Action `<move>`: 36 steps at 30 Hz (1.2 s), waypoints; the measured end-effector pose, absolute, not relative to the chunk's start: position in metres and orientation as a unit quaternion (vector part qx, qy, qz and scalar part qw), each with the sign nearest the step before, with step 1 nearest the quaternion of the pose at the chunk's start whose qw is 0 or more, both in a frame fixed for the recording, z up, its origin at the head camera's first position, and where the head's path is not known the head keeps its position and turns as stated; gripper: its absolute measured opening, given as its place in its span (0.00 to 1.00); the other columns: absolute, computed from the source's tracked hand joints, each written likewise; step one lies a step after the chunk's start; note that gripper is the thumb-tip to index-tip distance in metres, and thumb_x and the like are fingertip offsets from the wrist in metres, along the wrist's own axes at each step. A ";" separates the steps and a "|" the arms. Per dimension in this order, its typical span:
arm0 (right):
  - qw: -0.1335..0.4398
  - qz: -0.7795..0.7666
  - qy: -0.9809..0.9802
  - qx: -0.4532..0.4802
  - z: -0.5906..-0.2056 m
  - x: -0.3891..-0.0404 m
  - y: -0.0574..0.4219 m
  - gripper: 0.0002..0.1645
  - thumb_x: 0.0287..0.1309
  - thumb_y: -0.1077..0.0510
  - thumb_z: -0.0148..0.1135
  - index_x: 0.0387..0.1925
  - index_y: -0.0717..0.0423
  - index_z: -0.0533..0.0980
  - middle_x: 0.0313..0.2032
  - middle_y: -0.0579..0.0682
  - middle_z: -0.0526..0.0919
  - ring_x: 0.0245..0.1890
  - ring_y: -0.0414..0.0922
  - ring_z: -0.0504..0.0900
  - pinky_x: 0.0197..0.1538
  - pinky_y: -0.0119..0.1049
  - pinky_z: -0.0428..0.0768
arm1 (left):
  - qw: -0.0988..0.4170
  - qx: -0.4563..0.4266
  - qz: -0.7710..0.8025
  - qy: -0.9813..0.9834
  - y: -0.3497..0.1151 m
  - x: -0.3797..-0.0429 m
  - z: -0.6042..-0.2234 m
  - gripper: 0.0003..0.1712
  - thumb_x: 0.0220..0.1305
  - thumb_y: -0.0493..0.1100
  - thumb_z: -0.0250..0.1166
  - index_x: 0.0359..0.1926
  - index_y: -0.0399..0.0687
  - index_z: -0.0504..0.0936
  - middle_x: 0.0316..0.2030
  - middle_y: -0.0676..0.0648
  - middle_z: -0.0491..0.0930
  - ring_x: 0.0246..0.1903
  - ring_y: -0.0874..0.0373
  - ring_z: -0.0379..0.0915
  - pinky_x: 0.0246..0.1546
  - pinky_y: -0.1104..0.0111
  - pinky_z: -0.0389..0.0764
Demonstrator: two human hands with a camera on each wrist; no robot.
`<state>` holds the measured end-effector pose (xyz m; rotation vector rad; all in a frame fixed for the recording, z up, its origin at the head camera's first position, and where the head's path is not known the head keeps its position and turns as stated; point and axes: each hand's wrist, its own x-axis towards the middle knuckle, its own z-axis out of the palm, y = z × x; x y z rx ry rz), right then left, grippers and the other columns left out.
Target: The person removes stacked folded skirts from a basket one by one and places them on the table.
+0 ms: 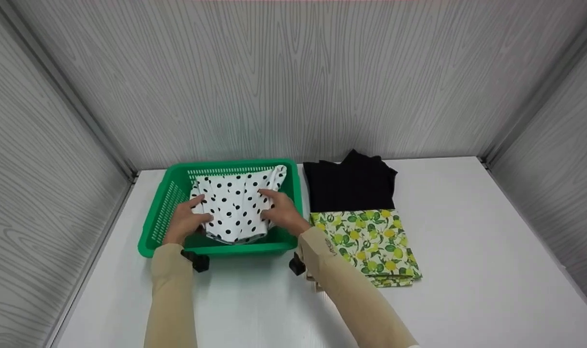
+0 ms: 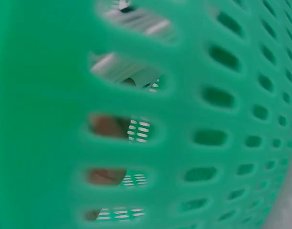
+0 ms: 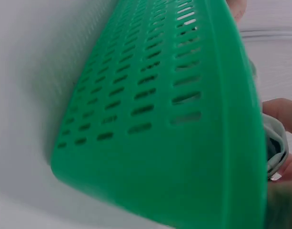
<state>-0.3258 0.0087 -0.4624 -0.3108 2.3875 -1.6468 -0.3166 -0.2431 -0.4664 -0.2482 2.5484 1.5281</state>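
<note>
A folded white cloth with black polka dots (image 1: 233, 205) lies inside a green plastic basket (image 1: 221, 250), its top right corner sticking up near the back rim. At its left edge my left hand (image 1: 184, 220) grips it, thumb and forefinger over the top. My right hand (image 1: 285, 212) holds the right edge, reaching over the basket's right side. In the right wrist view a rolled fold of the cloth (image 3: 275, 145) shows between finger and thumb. The left wrist view is mostly filled by the perforated basket wall (image 2: 176, 114), with bits of hand behind its slots.
Right of the basket, a folded cloth with a lemon print (image 1: 371, 241) lies on the white table (image 1: 467, 251). A black folded garment (image 1: 354, 186) lies directly behind it. Grey wood-grain panels (image 1: 293, 82) enclose the table at the back and both sides.
</note>
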 end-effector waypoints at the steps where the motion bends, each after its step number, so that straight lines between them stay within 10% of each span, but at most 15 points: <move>1: 0.102 -0.553 0.819 -0.113 -0.460 -0.326 0.011 0.39 0.57 0.74 0.59 0.72 0.61 0.68 0.67 0.59 0.73 0.30 0.39 0.73 0.33 0.32 0.72 | 0.073 -0.082 0.510 0.853 -0.242 -0.316 -0.463 0.44 0.62 0.33 0.62 0.78 0.38 0.57 0.72 0.30 0.60 0.28 0.58 0.74 0.37 0.64 0.77; 9: 0.067 -0.536 0.830 -0.136 -0.447 -0.324 0.029 0.37 0.55 0.70 0.60 0.70 0.59 0.71 0.68 0.56 0.72 0.52 0.47 0.75 0.54 0.39 0.76 | 0.038 -0.062 0.520 0.851 -0.233 -0.307 -0.446 0.45 0.63 0.33 0.63 0.79 0.40 0.56 0.77 0.35 0.51 0.69 0.42 0.55 0.67 0.52 0.62; 17: 0.043 -0.557 0.817 -0.140 -0.444 -0.321 0.045 0.35 0.53 0.69 0.60 0.66 0.57 0.74 0.68 0.56 0.72 0.54 0.48 0.75 0.56 0.41 0.75 | 0.005 -0.062 0.538 0.841 -0.222 -0.300 -0.444 0.44 0.64 0.33 0.65 0.78 0.45 0.58 0.74 0.35 0.59 0.32 0.57 0.80 0.36 0.71 0.79; 25: 0.013 -0.567 0.811 -0.142 -0.441 -0.312 0.063 0.31 0.54 0.67 0.61 0.62 0.55 0.78 0.66 0.53 0.75 0.56 0.48 0.76 0.54 0.43 0.77 | -0.030 -0.056 0.567 0.821 -0.207 -0.292 -0.442 0.45 0.60 0.32 0.65 0.78 0.45 0.61 0.76 0.38 0.56 0.70 0.50 0.56 0.66 0.59 0.65; 32: -0.001 -0.575 0.807 -0.135 -0.439 -0.306 0.076 0.30 0.55 0.68 0.62 0.61 0.55 0.78 0.65 0.54 0.75 0.49 0.49 0.78 0.43 0.39 0.79 | -0.052 -0.047 0.581 0.811 -0.194 -0.286 -0.442 0.44 0.59 0.32 0.66 0.77 0.47 0.63 0.71 0.37 0.66 0.45 0.54 0.78 0.35 0.73 0.79; 36: -0.018 -0.573 0.807 -0.139 -0.438 -0.303 0.084 0.29 0.55 0.68 0.62 0.61 0.56 0.79 0.64 0.54 0.76 0.46 0.48 0.78 0.44 0.38 0.77 | -0.069 -0.038 0.581 0.810 -0.188 -0.284 -0.444 0.44 0.59 0.32 0.66 0.76 0.49 0.65 0.69 0.38 0.69 0.42 0.58 0.77 0.34 0.76 0.77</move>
